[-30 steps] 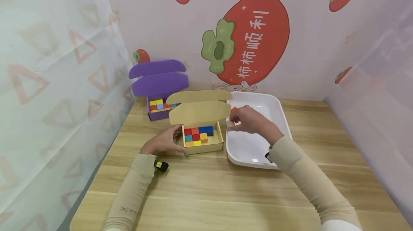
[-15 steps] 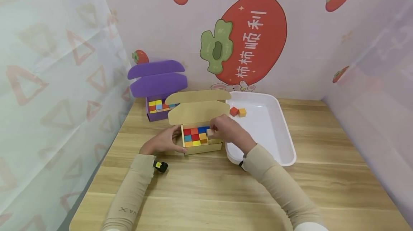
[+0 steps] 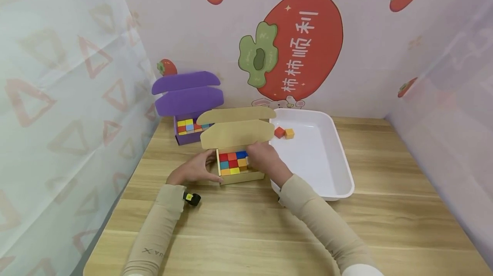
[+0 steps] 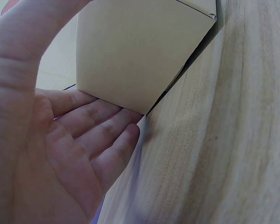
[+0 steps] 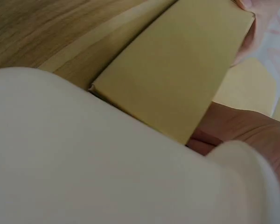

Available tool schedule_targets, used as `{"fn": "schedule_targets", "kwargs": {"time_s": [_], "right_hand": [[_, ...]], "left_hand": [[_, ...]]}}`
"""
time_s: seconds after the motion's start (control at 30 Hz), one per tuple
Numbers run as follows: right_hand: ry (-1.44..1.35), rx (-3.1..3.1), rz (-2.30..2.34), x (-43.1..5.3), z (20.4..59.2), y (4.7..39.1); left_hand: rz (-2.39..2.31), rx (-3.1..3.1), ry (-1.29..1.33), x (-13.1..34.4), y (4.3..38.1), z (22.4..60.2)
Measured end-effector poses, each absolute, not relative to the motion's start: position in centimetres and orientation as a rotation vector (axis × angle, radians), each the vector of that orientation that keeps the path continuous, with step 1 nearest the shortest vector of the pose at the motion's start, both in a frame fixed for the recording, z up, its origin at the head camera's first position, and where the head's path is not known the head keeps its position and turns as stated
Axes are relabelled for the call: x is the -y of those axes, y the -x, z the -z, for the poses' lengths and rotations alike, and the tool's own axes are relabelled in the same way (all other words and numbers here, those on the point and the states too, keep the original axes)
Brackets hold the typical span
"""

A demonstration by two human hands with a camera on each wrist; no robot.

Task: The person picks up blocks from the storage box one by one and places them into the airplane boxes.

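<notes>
A tan cardboard box [image 3: 242, 177] with its lid flaps up stands mid-table, packed with coloured cubes [image 3: 232, 161]. My left hand [image 3: 194, 170] rests against the box's left wall; in the left wrist view its straight fingers [image 4: 98, 130] lie along the foot of that wall [image 4: 135, 51]. My right hand [image 3: 263, 160] reaches down into the box's right part, fingertips pinching a pale wooden cube [image 3: 248, 161] that is mostly hidden. A red cube [image 3: 279, 132] and an orange cube [image 3: 289, 133] lie in the white tray [image 3: 339, 182].
A purple box [image 3: 186, 139] with raised lid flaps and several coloured cubes stands at the back left, by the wall. The white tray sits just right of the tan box. Curtain and walls close in three sides. Bare wooden tabletop [image 3: 246, 233] lies in front.
My right hand carried the pale cube left from the tray and lowered it into the tan box's right part. The left hand stayed on the box.
</notes>
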State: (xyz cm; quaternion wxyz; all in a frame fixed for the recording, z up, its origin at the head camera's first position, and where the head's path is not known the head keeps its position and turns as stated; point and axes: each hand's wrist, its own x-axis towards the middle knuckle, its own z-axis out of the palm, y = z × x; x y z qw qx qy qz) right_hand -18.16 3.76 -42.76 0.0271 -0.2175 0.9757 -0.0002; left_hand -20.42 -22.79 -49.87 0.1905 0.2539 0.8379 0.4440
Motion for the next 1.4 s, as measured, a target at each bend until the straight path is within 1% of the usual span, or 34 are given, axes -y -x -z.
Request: {"fn": "schedule_targets", "kwargs": {"time_s": [0.23, 0.37, 0.6, 0.83, 0.93, 1.2, 1.4], "right_hand": [[0.781, -3.071, -0.342, -3.1, 43.8, 17.7], [0.798, -3.098, -0.416, -2.7, 43.8, 17.3], [0.726, -3.073, -0.158, -2.5, 43.8, 17.1], [0.491, -3.087, 0.264, -2.4, 44.4, 17.2], [0.431, -3.111, 0.388, -2.4, 44.5, 17.2], [0.407, -3.083, 0.401, -2.3, 43.9, 17.1], [0.4, -2.979, 0.488, -3.2, 42.1, 17.1]], "left_hand": [[-1.256, -2.352, -0.739, 22.8, 20.5, 50.0], [-1.257, -2.352, -0.746, 22.8, 20.5, 49.9], [-1.262, -2.346, -0.75, 22.8, 20.5, 49.9], [-1.257, -2.344, -0.739, 22.9, 20.4, 49.8], [-1.261, -2.338, -0.728, 22.8, 20.4, 49.7], [-1.25, -2.34, -0.733, 22.8, 20.5, 50.0], [-1.235, -2.353, -0.716, 22.8, 20.5, 49.8]]}}
